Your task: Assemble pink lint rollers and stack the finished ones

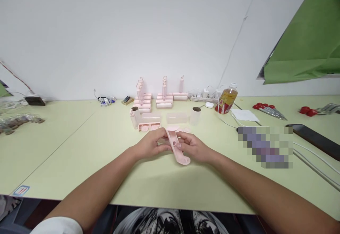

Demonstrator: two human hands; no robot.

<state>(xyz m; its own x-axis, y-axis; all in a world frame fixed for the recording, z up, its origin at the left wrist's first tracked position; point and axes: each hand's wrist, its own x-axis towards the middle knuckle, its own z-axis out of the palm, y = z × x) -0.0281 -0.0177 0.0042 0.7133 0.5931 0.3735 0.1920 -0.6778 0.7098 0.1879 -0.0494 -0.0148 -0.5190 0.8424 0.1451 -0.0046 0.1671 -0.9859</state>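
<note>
Both hands meet over the middle of the pale green table (79,149) and hold one long pink plastic handle piece (177,149). My left hand (151,144) grips its upper end from the left. My right hand (193,147) pinches it from the right, and the piece's rounded end points toward me. Just beyond the hands lie a pink tray with round parts (149,126), clear plastic covers (176,117) and two short cardboard-cored rolls (195,115).
Stacked pink boxes with upright handles (155,97) stand at the back by the wall. A yellow drink bottle (226,99), a power strip (203,97), white cables, red-handled tools (268,109), a dark phone (315,140) and a green cloth (308,46) are on the right.
</note>
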